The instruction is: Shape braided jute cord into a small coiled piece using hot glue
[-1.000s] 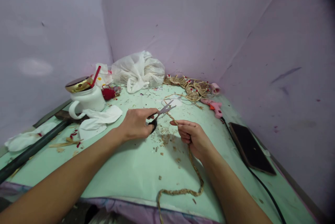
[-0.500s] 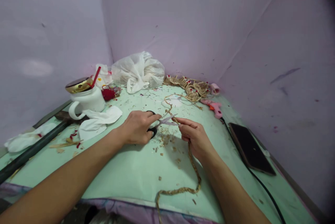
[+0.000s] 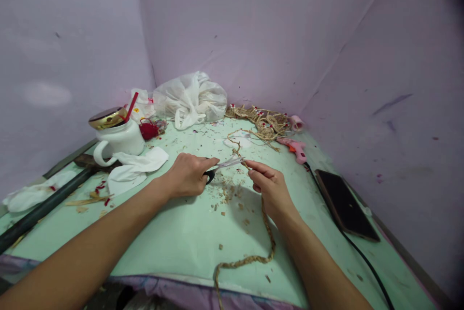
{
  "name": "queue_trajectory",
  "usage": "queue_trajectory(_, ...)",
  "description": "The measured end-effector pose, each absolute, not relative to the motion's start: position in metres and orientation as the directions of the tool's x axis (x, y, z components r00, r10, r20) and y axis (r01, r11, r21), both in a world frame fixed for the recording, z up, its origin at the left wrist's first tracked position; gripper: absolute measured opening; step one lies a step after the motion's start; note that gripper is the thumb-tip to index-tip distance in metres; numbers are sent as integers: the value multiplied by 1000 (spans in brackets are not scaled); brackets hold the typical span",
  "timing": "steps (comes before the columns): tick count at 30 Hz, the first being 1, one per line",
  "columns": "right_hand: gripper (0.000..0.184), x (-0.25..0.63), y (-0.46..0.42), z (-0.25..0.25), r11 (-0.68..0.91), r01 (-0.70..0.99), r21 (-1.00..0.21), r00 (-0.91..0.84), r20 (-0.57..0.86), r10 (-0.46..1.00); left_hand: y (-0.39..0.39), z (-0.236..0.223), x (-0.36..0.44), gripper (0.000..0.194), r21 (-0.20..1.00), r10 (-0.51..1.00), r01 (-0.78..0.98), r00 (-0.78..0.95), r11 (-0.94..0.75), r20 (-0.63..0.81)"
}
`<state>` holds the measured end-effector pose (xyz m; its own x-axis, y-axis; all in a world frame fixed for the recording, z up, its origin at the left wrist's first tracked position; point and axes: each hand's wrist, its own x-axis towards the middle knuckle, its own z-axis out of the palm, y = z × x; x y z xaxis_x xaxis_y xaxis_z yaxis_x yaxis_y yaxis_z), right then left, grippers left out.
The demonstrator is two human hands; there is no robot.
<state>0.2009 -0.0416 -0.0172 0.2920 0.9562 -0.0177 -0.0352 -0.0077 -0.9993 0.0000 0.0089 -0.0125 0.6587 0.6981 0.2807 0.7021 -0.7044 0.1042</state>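
Observation:
My left hand [image 3: 190, 174] grips black-handled scissors [image 3: 226, 162], their blades nearly together and pointing right. The blade tips meet a braided straw cord [image 3: 268, 232] at the fingertips of my right hand [image 3: 270, 186]. That hand pinches the cord with thumb and fingers. From below the right hand the cord runs down and curves left over the table's front edge. Its thinner far stretch [image 3: 237, 145] loops away toward the back. Small straw clippings [image 3: 228, 189] lie scattered on the table below the blades.
At the left stand a white mug [image 3: 121, 140] with a gold-rimmed lid, a hammer [image 3: 47, 203] and white cloth [image 3: 136, 169]. Behind are a plastic bag [image 3: 194, 99] and straw pieces [image 3: 270, 124]. A pink glue gun [image 3: 295, 149] and a phone [image 3: 346, 203] lie right.
The scissor blades have closed from wide apart to nearly together at the cord. My left fingers have drawn together on the handles. The right hand keeps its pinch, almost unmoved.

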Motion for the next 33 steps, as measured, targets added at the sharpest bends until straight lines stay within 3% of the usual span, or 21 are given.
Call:
queue_trajectory(8,32,202,-42,-18,-20,-38,-999,270,-30,962,9,-12,-1,35,391,730,620,616,-681,295)
queue_trajectory(10,31,202,-42,-18,-22,-46,-999,256,-33,966,10,-12,2,30,518,761,571,571,-637,307)
queue_trajectory(12,30,201,-42,-18,-26,-56,-998,239,-38,970,11,-13,7,23,733,840,470,478,-491,256)
queue_trajectory(15,30,200,-44,-19,-24,-58,-998,183,-34,982,10,-12,15,29,974,938,219,345,-59,-21)
queue_trajectory(17,29,199,-46,-20,-3,-33,-999,113,-6,994,9,-11,20,35,979,925,19,325,203,-198)
queue_trajectory(20,26,197,-50,-21,29,12,-999,-27,29,999,7,-10,24,30,907,889,-204,361,369,-281)
queue_trajectory(25,27,192,-55,-21,-52,97,-994,-227,-72,971,10,-7,21,24,818,903,-425,354,386,-243)
queue_trajectory(28,24,190,-55,-21,-79,120,-990,-257,-108,960,14,-4,16,26,768,919,-529,342,361,-196)
queue_trajectory(33,12,190,-52,-22,-67,162,-984,-235,-104,966,19,3,7,30,793,960,-560,256,240,-110)
